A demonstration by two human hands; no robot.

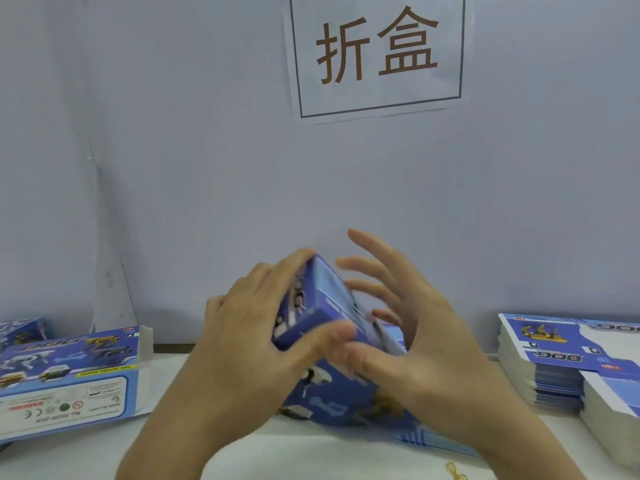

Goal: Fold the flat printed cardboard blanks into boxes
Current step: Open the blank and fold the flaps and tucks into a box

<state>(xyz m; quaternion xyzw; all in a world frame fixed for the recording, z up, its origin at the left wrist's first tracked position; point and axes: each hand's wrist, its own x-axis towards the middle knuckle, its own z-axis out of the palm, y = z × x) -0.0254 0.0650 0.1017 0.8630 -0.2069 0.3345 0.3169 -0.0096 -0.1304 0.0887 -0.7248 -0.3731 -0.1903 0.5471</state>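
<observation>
Gripped in the left hand: a blue printed cardboard box, partly folded, raised over the middle of the white tabletop. Left fingers lie over its far upper edge, thumb pressed on the near blue end panel. Right hand is spread at the box's right side, fingers straight and fanned, thumb tip touching the near lower corner; it wraps nothing. Motion blur on the right fingers.

Box: dark blue sides with white and yellow printed figures, a paler blue top face, tilted with one corner pointing up. Lower part still reaches down to the tabletop; whether it rests there I cannot tell.

Left on the table: a folded blue box with a white label panel, lying on its side, flap open. Right: a tall stack of flat blue-and-white printed blanks. On the pale wall behind, a white paper sign with brown characters. Yellow rubber band near the front edge.
</observation>
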